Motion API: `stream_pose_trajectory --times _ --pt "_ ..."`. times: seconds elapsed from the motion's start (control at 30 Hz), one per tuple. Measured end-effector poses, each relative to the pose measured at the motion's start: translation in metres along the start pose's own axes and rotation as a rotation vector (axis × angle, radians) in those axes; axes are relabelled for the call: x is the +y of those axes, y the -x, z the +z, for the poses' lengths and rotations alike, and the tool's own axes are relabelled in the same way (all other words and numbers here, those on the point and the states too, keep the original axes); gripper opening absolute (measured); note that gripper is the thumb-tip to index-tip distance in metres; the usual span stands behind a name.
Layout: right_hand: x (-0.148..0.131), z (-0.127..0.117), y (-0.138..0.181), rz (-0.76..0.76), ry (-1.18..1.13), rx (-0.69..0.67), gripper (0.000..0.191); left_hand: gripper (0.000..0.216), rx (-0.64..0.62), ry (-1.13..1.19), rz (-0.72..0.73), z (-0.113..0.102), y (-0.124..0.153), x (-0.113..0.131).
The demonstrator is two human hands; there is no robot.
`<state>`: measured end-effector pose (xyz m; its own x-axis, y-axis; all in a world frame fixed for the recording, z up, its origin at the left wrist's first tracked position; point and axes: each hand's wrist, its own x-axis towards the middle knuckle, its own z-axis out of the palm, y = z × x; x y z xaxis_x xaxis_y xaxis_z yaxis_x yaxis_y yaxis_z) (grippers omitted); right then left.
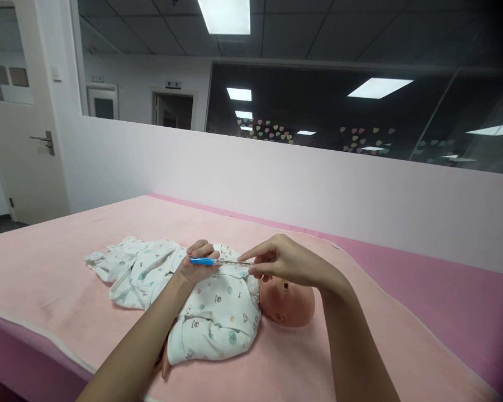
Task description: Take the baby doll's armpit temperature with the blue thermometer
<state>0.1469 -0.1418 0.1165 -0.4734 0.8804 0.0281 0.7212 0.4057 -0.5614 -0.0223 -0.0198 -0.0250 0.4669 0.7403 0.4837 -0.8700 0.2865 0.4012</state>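
A slim thermometer (230,263) with a clear body and a blue end is held level between my two hands. My left hand (198,269) is closed around the blue end, its fingers curled. The tip of the clear end sits between the thumb and forefinger of my right hand (283,259). Below my hands lies a baby doll (295,301) on its back, its head to the right. It wears a white printed outfit (218,315). My right hand hides part of the doll's face, and my left forearm crosses in front of the outfit.
The doll rests on a pink padded mat (88,223) with a darker pink border (436,262). Behind it rises a low white wall (297,184) with a large window (360,111) above. A door (25,139) stands at the far left.
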Motion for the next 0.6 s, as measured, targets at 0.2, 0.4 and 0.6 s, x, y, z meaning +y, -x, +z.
stream_pose_trajectory --times 0.2,0.4,0.6 --pt "-0.006 0.0 0.007 0.013 0.012 0.058 0.031 0.051 0.015 0.027 -0.042 -0.006 0.001 -0.002" --pt "0.004 0.026 0.063 0.21 0.117 0.355 0.03 0.025 0.163 -0.268 -0.147 0.02 0.015 -0.005" --pt "0.056 0.11 0.153 0.565 0.177 0.733 0.041 0.013 0.463 -0.122 -0.039 0.049 0.135 0.009"
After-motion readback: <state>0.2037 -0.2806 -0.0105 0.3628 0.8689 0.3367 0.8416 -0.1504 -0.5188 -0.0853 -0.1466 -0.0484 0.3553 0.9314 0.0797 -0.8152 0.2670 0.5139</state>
